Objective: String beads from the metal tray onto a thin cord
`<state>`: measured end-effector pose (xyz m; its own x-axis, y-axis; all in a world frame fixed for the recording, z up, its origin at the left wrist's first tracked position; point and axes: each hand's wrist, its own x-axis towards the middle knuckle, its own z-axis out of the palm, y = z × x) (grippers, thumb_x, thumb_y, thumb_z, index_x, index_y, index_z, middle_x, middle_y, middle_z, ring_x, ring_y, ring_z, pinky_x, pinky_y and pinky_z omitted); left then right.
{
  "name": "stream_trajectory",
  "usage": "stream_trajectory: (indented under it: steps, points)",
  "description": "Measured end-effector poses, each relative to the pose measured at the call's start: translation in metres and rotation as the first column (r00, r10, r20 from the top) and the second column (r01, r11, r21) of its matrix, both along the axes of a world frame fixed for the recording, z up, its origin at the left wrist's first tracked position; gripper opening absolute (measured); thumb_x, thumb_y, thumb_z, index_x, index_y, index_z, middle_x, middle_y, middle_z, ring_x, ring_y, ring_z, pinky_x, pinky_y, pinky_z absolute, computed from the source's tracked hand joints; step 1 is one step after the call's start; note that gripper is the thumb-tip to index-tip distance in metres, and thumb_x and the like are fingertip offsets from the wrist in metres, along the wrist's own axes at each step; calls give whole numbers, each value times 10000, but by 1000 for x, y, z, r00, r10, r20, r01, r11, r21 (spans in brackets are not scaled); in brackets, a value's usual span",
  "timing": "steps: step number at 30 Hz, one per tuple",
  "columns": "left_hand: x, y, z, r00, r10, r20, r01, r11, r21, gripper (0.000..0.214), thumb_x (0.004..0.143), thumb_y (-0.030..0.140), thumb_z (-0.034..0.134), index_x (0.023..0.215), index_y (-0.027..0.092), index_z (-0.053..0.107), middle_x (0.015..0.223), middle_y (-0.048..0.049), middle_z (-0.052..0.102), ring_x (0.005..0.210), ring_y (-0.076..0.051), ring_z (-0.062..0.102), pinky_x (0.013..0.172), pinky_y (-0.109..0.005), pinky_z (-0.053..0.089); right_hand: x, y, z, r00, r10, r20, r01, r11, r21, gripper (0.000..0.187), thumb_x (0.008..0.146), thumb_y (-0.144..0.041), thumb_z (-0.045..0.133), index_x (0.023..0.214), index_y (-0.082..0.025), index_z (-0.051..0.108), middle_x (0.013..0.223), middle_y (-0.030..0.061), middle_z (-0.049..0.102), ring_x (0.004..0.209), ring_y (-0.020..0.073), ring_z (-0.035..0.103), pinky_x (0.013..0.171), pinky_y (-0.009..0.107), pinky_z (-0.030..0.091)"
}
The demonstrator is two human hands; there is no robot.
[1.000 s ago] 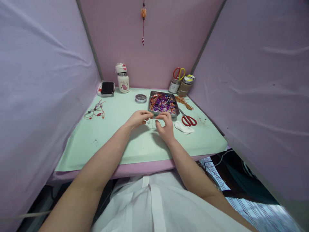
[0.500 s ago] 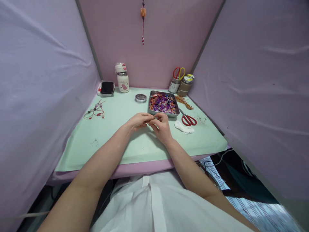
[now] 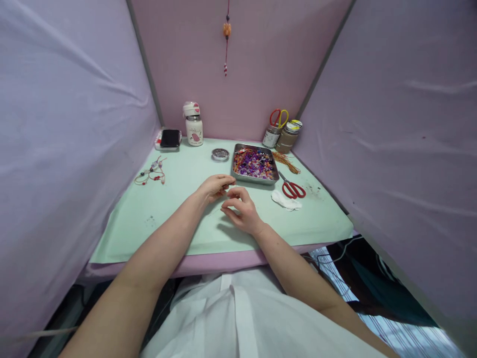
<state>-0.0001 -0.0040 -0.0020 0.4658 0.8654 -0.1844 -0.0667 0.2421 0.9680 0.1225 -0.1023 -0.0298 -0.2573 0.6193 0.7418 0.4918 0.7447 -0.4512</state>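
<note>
Just in front of the bead tray, my left hand [image 3: 215,188] is closed, thumb and fingers pinched together on a thin cord that barely shows. My right hand [image 3: 243,211] sits lower and a little to the right, over the green mat. Its thumb and index finger pinch a fine strand of the cord, the other fingers curled loosely. The fingers hide most of what lies between the hands. Mixed beads, many of them purple, fill the metal tray [image 3: 257,180] just behind my hands.
Red-handled scissors [image 3: 293,190] and a white cloth [image 3: 285,200] lie right, below orange cords [image 3: 286,163]. Behind stand a jar with scissors [image 3: 272,135], a brown jar [image 3: 288,137], a small round dish [image 3: 220,155], a bottle [image 3: 194,130] and a phone [image 3: 171,138]. Beaded strings [image 3: 152,172] lie left.
My right hand has moved down and toward me, apart from the left hand, which stays nearly in place. Earlier their fingertips met. The whole view has shifted slightly.
</note>
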Motion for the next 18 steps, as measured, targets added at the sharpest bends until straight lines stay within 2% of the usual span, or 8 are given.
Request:
stream_trajectory:
  steps: [5,9,14,18]
  points:
    - [-1,1,-3,995,92,-35,-91,995,38,238,582,334,761,711,171,646,704,-16,597,564,-84,419,474,-238,279,-6,-8,0,997,46,-60,-46,999,1,51,870,-262,578,843,-246,619,967,70,539,910,186,548,796,365,501]
    - [2,-1,-2,987,133,-89,-119,982,143,246,589,363,758,724,180,666,796,-41,654,652,-115,482,530,-254,316,-3,-4,2,975,-108,-194,91,992,-92,111,875,-298,568,793,-231,603,852,45,556,811,174,539,731,340,472]
    - [6,-5,3,979,163,-122,-125,954,273,214,634,355,735,758,185,703,811,-49,685,702,-136,522,626,-281,382,6,7,0,890,-337,-308,273,934,-232,207,869,-311,567,686,-217,541,698,-3,518,677,148,471,662,304,407]
    - [7,-7,4,975,175,-134,-120,931,345,219,636,359,731,757,177,718,800,-53,695,764,-165,567,694,-299,428,9,9,0,861,-396,-319,319,909,-269,223,852,-294,581,656,-209,513,679,-19,495,658,134,452,649,287,383]
